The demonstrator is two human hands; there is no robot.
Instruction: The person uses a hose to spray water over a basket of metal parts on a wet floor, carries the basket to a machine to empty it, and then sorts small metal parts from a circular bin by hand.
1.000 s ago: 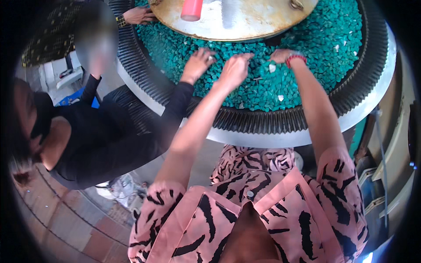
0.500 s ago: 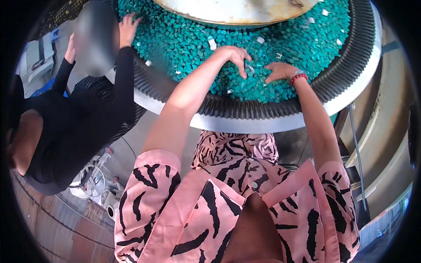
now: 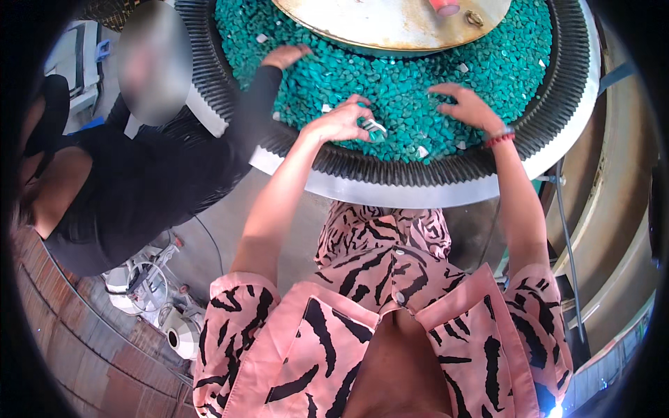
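Green polished stones [image 3: 408, 115] fill a round ring-shaped trough, with a few white pieces [image 3: 422, 151] scattered among them. Above the stones near the front rim, my left hand [image 3: 341, 122] pinches white chips [image 3: 375, 127] between thumb and fingers. My right hand [image 3: 465, 106] is over the stones to the right, its thumb and fingers apart and nothing seen in them. A red bead bracelet [image 3: 499, 138] circles that wrist.
A dark ribbed rim [image 3: 411, 174] and a pale outer edge [image 3: 418, 196] surround the stones. In the middle rises a rusty whitish cover [image 3: 390, 28] with a red object [image 3: 444, 6] on it. At left, a co-worker in black reaches a hand [image 3: 286, 56] over the stones. White machinery [image 3: 139, 285] stands lower left.
My hands have moved apart, the left one leftward with the white chips, the right one slightly right. The co-worker's hand has swept right and further over the stones. The view has shifted.
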